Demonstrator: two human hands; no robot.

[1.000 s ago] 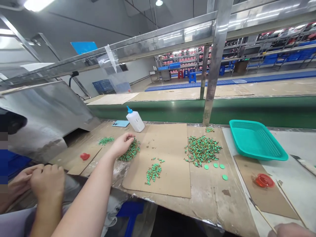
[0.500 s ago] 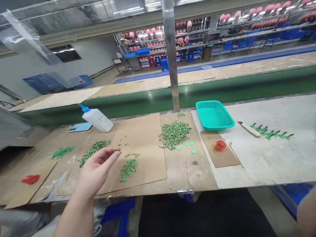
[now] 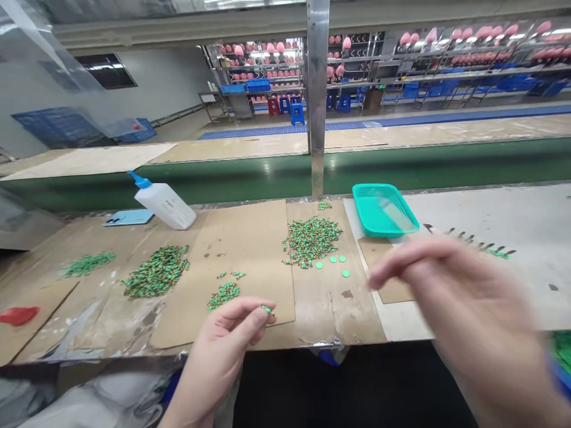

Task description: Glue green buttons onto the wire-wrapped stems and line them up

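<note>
My left hand is closed in a pinch on a small green piece with an orange-brown tip, above the front of a cardboard sheet. Just behind it lies a small heap of similar green pieces. My right hand is smeared by motion over the right side of the bench; whether it holds anything cannot be made out. Beyond the right hand stands a turquoise basket, and a row of green parts with dark tips is partly covered by that hand. Several flat green discs lie between my hands.
A large heap of green pieces sits mid-bench, another heap to the left. A white bottle with blue nozzle stands by a light-blue phone. A metal post rises at the bench's back; a red item lies far left.
My left hand has moved right and toward me, with the green piece now visible in its fingertips. My right hand has swung in from the right edge over the bench, hiding the red cup.
</note>
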